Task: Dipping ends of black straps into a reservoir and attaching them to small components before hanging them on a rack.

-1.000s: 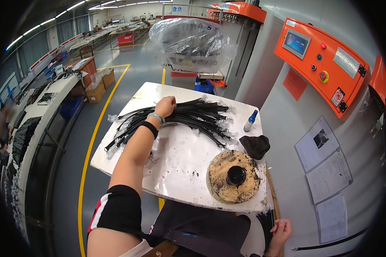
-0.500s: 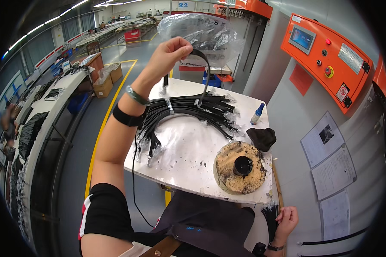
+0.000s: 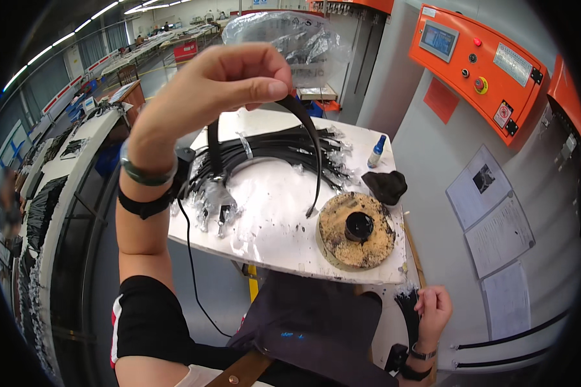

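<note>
Left hand raised high above the white table, thumb and fingers pinched around one black cable. Held at its bend, with one end hanging down in an arc to just above the table, close to the round brown disc, and the other end going down toward the bundle of black cables spread across the table top. Green bracelet and black band on the left wrist. Right hand low at the near right corner of the table, closed around a small bunch of thin black strips. Black knob in the middle of the disc. Beside the disc, farther back, a dark crumpled cloth and a small bottle with blue cap. Behind the table an orange control panel with a small screen and buttons; on the grey wall at right, some paper sheets.
</note>
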A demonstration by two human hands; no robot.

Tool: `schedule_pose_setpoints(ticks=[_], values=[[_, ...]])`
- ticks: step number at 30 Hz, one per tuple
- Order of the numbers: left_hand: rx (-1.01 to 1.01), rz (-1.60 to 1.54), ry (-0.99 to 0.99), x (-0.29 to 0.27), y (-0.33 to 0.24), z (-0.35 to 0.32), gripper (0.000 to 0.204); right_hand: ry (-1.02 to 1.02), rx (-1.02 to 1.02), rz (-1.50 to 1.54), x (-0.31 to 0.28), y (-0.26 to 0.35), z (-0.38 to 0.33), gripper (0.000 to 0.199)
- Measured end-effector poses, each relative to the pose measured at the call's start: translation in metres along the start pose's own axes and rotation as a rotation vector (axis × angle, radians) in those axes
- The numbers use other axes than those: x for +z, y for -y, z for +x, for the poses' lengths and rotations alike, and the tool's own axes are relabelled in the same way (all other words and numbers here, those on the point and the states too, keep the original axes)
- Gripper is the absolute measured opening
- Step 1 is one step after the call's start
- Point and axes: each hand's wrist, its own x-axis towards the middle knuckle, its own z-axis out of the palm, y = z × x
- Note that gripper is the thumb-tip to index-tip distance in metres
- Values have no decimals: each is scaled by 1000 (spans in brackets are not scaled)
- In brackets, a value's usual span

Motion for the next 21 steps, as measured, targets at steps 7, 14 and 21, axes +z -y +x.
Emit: schedule_pose_setpoints(ticks=[7, 14, 21], values=[[-74, -376, 235, 84, -7, -12, 15, 328, -398, 50, 74, 47, 25, 68], [-296, -740, 504, 171, 76, -37, 36, 38, 157, 459, 38, 34, 24, 34], [-368, -659, 662, 209, 84, -55, 33, -178, 169, 383, -28, 23, 25, 30]])
